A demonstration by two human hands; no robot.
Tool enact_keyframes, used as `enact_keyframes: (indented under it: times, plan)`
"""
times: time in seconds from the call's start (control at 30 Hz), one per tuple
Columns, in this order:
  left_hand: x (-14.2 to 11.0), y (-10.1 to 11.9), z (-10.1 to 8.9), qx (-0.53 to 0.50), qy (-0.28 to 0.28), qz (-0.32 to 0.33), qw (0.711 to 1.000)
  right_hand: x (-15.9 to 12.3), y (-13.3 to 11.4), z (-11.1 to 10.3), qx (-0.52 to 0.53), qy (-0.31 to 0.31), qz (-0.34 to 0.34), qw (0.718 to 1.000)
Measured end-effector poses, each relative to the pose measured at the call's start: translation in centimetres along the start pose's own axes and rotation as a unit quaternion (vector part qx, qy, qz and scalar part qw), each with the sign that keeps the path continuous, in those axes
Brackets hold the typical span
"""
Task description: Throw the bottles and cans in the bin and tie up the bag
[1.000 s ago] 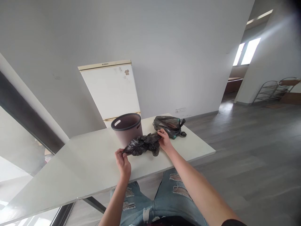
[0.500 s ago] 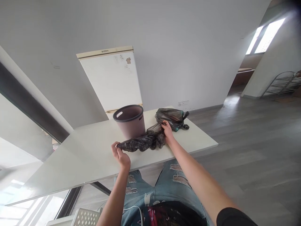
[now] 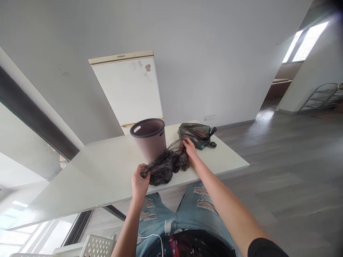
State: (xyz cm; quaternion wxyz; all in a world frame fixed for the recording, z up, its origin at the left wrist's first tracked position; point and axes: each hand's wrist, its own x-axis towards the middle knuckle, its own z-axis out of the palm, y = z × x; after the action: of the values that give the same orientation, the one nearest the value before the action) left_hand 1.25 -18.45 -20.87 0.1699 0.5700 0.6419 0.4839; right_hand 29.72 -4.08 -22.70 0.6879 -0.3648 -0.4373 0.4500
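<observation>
Gripping the crumpled black bag (image 3: 166, 166) with left hand (image 3: 139, 182) and right hand (image 3: 190, 151), we could tear its thin film or knock the bin (image 3: 150, 144) by tugging hard.

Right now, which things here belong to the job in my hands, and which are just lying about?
In the job:
crumpled black bag, in left hand and right hand
probably the bin beside it

Apparently just about:
knotted black bag
fridge
metal rack
</observation>
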Motion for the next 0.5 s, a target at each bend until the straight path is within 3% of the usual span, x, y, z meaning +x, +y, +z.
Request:
enact_keyframes:
  times: [0.13,0.2,0.27,0.4,0.5]
  plan:
    - [0.5,2.1,-2.6,-0.112,0.020,0.056,0.992,-1.1,-5.6,-0.5,0.070,0.008,0.007,0.997]
    - [1.1,3.6,-4.0,-0.167,0.034,0.104,0.980,-2.1,-8.7,-0.6,0.121,-0.024,0.001,0.992]
    - [1.7,4.6,-4.7,-0.186,0.043,0.149,0.970,-3.3,-10.7,-0.6,0.104,-0.063,0.023,0.992]
    - [3.4,3.8,-4.2,-0.198,0.014,0.136,0.971,-6.3,-10.8,-0.6,-0.073,-0.112,0.105,0.986]
    - [4.5,2.7,-4.2,-0.182,0.062,0.070,0.979,-7.9,-9.9,-0.6,-0.049,-0.126,0.123,0.983]
